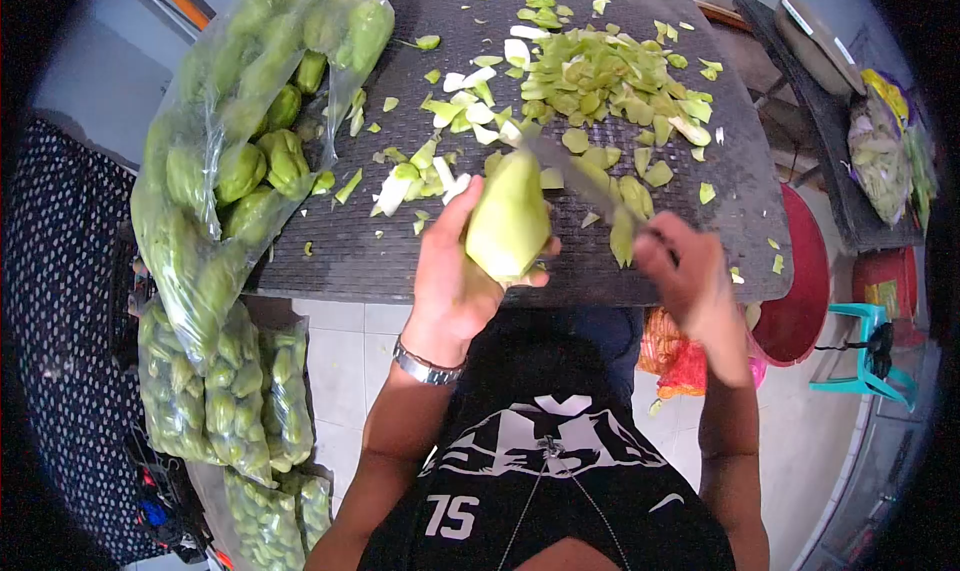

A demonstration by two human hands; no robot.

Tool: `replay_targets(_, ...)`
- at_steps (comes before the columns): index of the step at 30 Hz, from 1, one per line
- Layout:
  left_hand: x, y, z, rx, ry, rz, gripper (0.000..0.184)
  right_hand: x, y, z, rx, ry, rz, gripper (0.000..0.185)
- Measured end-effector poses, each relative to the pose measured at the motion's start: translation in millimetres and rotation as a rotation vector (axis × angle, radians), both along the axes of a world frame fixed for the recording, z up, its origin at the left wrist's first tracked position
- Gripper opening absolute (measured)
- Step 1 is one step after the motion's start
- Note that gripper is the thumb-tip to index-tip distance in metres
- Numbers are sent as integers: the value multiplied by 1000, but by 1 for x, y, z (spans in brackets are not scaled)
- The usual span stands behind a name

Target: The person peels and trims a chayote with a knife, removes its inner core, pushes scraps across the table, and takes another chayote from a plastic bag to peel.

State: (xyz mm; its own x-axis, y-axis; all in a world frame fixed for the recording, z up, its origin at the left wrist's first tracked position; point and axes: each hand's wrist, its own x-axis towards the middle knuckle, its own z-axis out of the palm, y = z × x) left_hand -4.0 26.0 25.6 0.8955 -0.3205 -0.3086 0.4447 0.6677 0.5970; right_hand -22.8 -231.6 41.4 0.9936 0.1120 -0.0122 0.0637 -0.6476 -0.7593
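A peeled, pale green chayote (508,216) sits in my left hand (452,271), fingers wrapped round its lower part, the narrow end pointing away from me. My right hand (688,276) is closed on the handle of a knife (585,176), whose blurred blade reaches left toward the top of the chayote. Whether the blade touches it, I cannot tell. A strip of peel (622,233) hangs by the blade. Beyond my hands, a heap of green peelings (600,76) and several whitish cut pieces (470,96) lie on the dark woven-textured table (430,1).
A clear plastic bag of unpeeled chayotes (245,161) lies open along the table's left side. More filled bags (225,391) stand on the floor at left. To the right are a red tub (800,281), a turquoise stool (862,356) and a side table (800,101) with bagged goods.
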Motion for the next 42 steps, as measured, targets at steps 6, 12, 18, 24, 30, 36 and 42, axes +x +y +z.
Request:
replay_targets(6, -14, -13, -1, -105, 11, -63, 58, -5, 33, -4, -169, -477, 373, 65)
replay_targets(12, -21, -16, 1, -154, 3, -94, 58, -1, 26, 5, -212, -521, 453, 63)
replay_targets(18, -35, -6, 1, -26, -75, -111, 52, 18, -4, -13, -214, -492, 292, 60)
replay_targets(24, -27, -2, 9, -191, 54, -206, 54, 33, -31, -16, -274, -349, 32, 49)
replay_targets(30, -24, -3, 9, -47, 130, -4, 52, 48, -52, -8, -217, 100, -234, 51)
replay_targets(36, -12, -7, -11, 59, 70, 38, 48, 2, -3, -26, 151, 0, 135, 51)
replay_targets(42, -14, -20, -19, -5, 19, 85, 55, -18, 42, -2, -161, -294, 311, 55)
